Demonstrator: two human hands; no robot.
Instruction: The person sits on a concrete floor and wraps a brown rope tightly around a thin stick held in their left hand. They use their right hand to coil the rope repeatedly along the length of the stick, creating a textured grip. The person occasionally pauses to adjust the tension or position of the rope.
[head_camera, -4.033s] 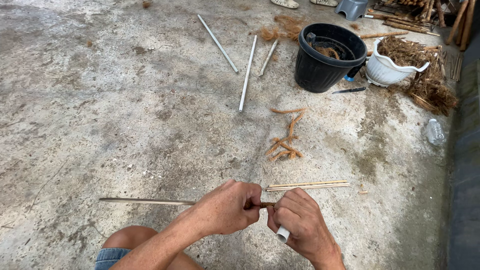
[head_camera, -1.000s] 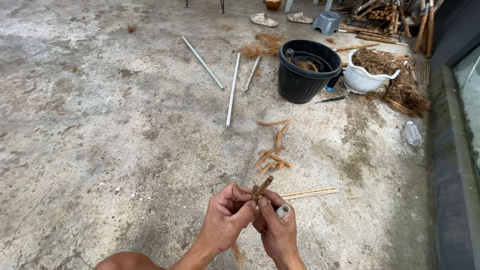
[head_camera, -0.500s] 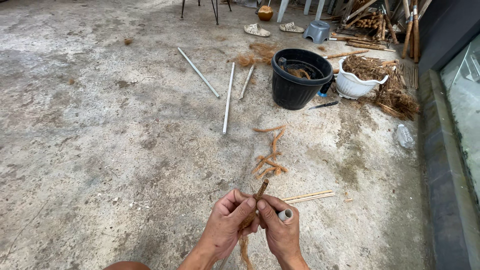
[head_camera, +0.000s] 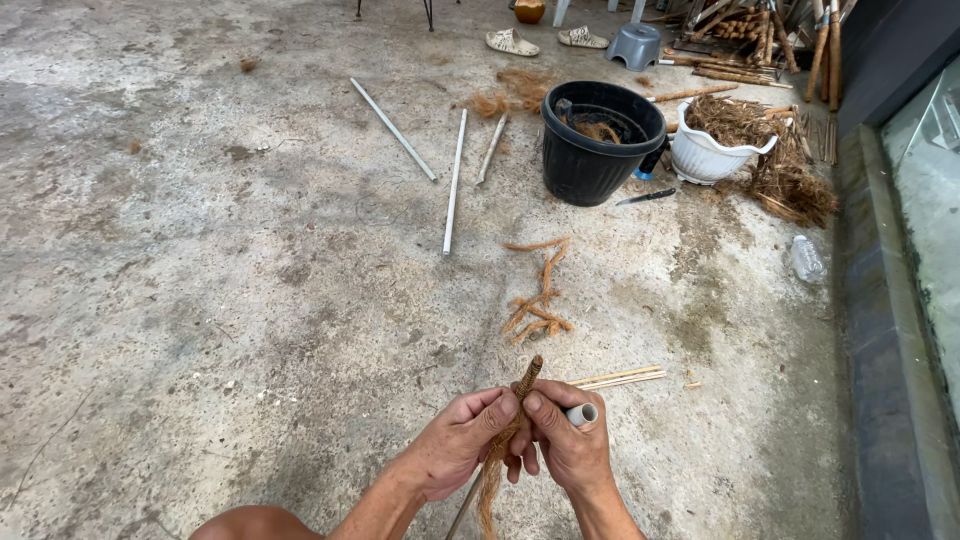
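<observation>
My left hand (head_camera: 455, 450) and my right hand (head_camera: 565, 445) meet low in the view, both closed around a thin stick (head_camera: 528, 375) wrapped in brown coir rope. The stick's wrapped tip pokes up between my thumbs. A loose tail of brown coir fibre (head_camera: 490, 490) hangs below my left hand. A short white tube (head_camera: 582, 414) sticks out of my right fist. Thin pale sticks (head_camera: 620, 377) lie on the concrete just beyond my right hand.
Coir rope scraps (head_camera: 540, 290) lie ahead on the concrete floor. Farther off stand a black bucket (head_camera: 600, 140) and a white pot (head_camera: 715, 150) with fibre, a knife (head_camera: 645, 197), white rods (head_camera: 452, 185), a plastic bottle (head_camera: 806, 258). A dark wall (head_camera: 890, 330) runs along the right.
Four seconds ago the stick lay level between my hands; now it points up and away, wrapped end out. The view has tilted so more of the far floor shows.
</observation>
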